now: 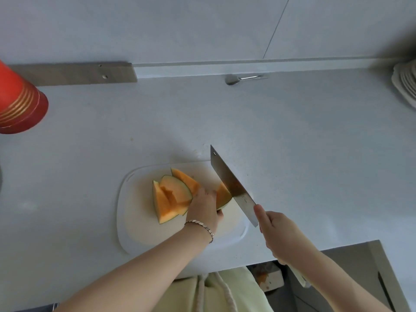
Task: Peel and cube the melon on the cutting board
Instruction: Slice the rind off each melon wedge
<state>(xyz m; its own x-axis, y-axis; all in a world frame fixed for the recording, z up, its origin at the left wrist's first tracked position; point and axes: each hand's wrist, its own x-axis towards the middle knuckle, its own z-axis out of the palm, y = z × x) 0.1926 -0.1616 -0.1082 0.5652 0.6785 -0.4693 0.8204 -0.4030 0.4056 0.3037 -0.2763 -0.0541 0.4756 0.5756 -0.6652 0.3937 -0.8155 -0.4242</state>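
Orange flesh under thin green rind on each melon wedge [171, 199]; rind not yet off. Cluster of wedges leaning together at centre of white cutting board [139, 230]; one separate wedge [222, 195] just right of cluster, gripped by left hand [203, 210], fingers curled over its top. Steel cleaver [231, 185] with blade against that wedge's right side, tip pointing away; handle wrapped by right hand [279, 235], one finger laid on blade's heel. Containers: nested red cups [20, 106], mouth down, far left on counter [315, 143], contents hidden; stacked plates [405, 84] at far right. Spoon [233, 80] near back wall. Board close to counter's front edge; wide stretch of counter between board and spoon, also right of cleaver.
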